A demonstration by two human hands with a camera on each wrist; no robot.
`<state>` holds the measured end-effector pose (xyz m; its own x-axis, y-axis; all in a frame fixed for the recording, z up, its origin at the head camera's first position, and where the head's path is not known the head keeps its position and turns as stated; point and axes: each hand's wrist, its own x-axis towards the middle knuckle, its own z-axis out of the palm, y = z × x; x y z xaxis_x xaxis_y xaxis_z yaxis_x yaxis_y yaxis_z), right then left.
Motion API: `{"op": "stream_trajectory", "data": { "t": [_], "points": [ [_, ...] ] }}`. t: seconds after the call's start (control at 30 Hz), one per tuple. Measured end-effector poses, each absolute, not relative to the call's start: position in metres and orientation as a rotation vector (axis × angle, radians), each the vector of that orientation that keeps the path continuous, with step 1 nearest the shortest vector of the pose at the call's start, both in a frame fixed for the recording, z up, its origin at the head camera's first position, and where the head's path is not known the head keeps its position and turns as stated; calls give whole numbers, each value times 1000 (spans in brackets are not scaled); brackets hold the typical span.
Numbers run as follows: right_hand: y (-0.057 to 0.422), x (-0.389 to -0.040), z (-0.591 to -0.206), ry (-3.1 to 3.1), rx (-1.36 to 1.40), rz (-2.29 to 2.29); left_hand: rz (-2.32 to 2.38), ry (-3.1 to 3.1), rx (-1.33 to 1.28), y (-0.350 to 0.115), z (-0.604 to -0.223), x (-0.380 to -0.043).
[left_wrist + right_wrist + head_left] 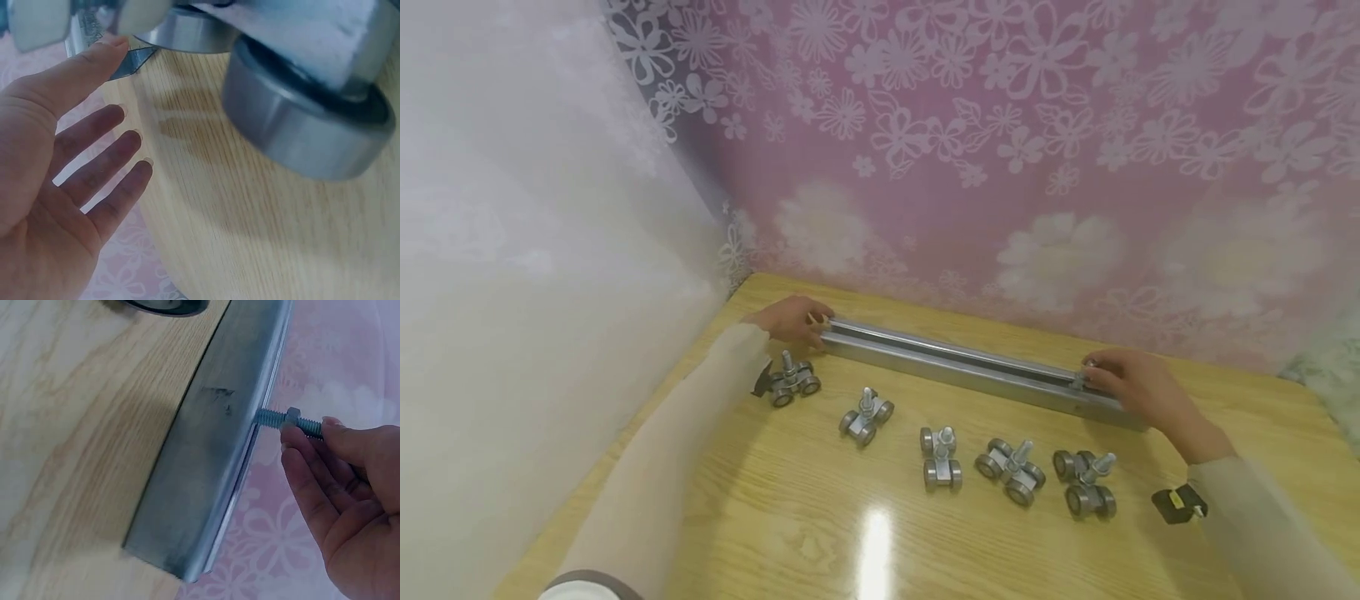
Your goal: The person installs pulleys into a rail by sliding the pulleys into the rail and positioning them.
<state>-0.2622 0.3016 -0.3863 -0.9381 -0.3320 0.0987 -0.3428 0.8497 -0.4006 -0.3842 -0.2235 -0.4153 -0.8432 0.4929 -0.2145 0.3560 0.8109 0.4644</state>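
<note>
A long metal C-channel track (925, 360) lies across the far part of the wooden table, its slot facing up. At its left end my left hand (792, 319) holds the track between thumb and index finger; the other fingers are extended, as the left wrist view shows. Near the right end, my right hand (1138, 385) pinches a threaded bolt (272, 418) with a nut on it. This bolt stands up out of the slot; whatever it joins inside the track is hidden.
Several four-wheeled roller trolleys with upright bolts stand in front of the track, from a left one (793, 380) to a right one (1086, 483). Wrist camera pieces (1180, 504) hang by the sleeves. A flowered pink curtain (925, 208) hangs behind the table (805, 533).
</note>
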Motion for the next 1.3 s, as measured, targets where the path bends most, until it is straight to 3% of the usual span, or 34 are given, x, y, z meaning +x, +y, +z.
{"op": "stream_trajectory", "data": {
  "t": [0.47, 1.3],
  "points": [
    [271, -290, -362, -3192, 875, 547, 599, 2657, 705, -226, -420, -381],
    [196, -311, -348, -3198, 1027, 500, 450, 2700, 699, -209, -414, -390]
  ]
}}
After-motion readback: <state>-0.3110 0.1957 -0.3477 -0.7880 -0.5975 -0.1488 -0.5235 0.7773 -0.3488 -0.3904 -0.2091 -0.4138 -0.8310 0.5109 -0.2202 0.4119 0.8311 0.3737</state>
